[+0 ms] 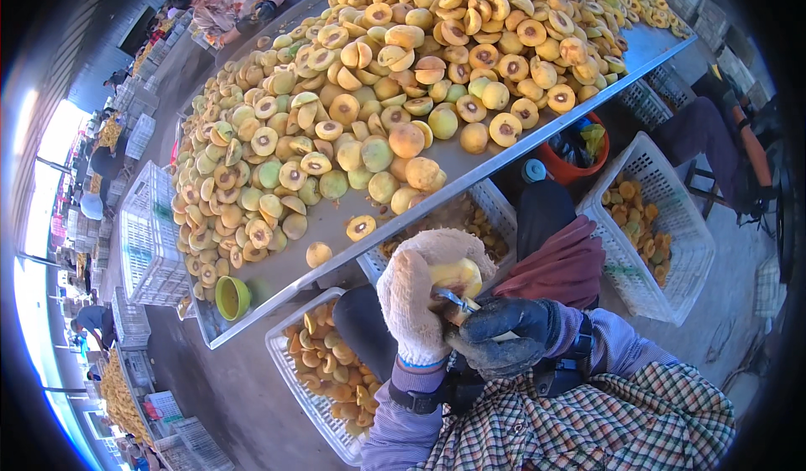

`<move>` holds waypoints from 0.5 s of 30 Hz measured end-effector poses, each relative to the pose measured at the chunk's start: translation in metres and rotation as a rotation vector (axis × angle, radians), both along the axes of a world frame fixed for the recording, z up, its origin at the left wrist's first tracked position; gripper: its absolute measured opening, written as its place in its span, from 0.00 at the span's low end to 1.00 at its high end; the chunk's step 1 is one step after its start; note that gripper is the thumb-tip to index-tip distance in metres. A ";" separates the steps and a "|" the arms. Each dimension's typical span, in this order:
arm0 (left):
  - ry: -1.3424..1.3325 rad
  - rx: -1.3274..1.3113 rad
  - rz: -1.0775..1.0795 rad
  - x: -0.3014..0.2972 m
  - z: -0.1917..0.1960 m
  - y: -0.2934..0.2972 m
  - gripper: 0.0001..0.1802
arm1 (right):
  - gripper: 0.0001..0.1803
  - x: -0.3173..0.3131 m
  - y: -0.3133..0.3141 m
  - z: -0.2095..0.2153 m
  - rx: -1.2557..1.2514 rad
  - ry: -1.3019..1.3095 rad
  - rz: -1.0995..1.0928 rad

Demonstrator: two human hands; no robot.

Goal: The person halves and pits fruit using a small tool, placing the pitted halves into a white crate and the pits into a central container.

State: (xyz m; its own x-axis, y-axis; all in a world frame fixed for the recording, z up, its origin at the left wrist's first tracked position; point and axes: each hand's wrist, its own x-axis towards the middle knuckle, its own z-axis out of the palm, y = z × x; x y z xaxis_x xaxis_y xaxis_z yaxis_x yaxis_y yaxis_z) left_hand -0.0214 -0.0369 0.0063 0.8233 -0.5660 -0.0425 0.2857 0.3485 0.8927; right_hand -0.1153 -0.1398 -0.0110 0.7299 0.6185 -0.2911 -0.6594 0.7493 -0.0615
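My left hand, in a thick pale work glove, is closed around a cut yellow peach above my lap. My right hand, in a dark glove, grips a small pitting knife. Its metal blade meets the peach on the cut side, and a pale bit of handle shows between the fingers. The exact shape of the blade tip is hidden by the fruit and glove. Beyond my hands, a big heap of halved peaches covers the metal table, many with the stone still in.
White plastic crates hold peach pieces: one left of my knees, one on the right, another under the table edge. A green cup lies at the table's corner. An orange bucket stands underneath. People sit nearby.
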 end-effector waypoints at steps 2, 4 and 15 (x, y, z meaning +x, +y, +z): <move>0.136 0.058 0.053 -0.001 0.001 -0.004 0.29 | 0.18 -0.003 0.001 -0.008 0.029 -0.019 -0.022; 0.311 -0.059 0.023 0.004 0.000 -0.007 0.27 | 0.17 -0.005 -0.004 -0.012 -0.004 -0.065 -0.032; -0.462 1.028 0.550 0.066 -0.063 0.146 0.14 | 0.12 0.020 -0.034 -0.019 -0.427 -0.293 -0.177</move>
